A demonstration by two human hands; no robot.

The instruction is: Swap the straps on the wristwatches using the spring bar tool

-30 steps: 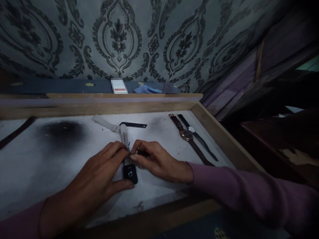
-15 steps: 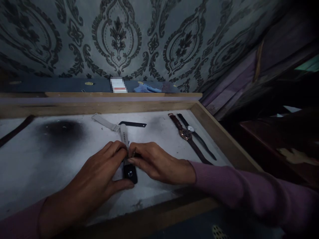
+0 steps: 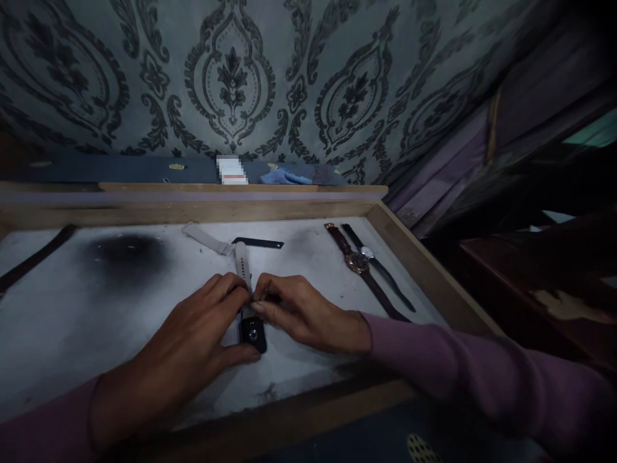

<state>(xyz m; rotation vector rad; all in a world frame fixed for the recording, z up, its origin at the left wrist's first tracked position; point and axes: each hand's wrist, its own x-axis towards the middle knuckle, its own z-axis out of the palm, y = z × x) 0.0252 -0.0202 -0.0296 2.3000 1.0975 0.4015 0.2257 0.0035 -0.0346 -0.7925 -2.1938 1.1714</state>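
Observation:
A smartwatch (image 3: 253,334) with a dark square body lies on the white bottom of a wooden tray. Its pale, holed strap (image 3: 243,260) points away from me. My left hand (image 3: 207,325) grips the watch from the left, thumb along the body's near end and fingers at the strap joint. My right hand (image 3: 294,312) pinches at that same joint from the right; a small thing may be between its fingertips, but I cannot make it out. Past the strap's tip lie a loose pale strap piece (image 3: 207,238) and a thin black blade-like strip (image 3: 259,243).
On the right lie a brown-strapped watch (image 3: 357,262) and a slim black-strapped watch (image 3: 367,252). A dark brown strip (image 3: 38,260) lies at the far left. The tray's wooden rim (image 3: 434,276) surrounds everything. A blue cloth (image 3: 284,176) sits behind it, before the patterned wall.
The view has shifted slightly. Both hands stay at the strap joint, with the right fingertips a little changed in position. The watch lies as before.

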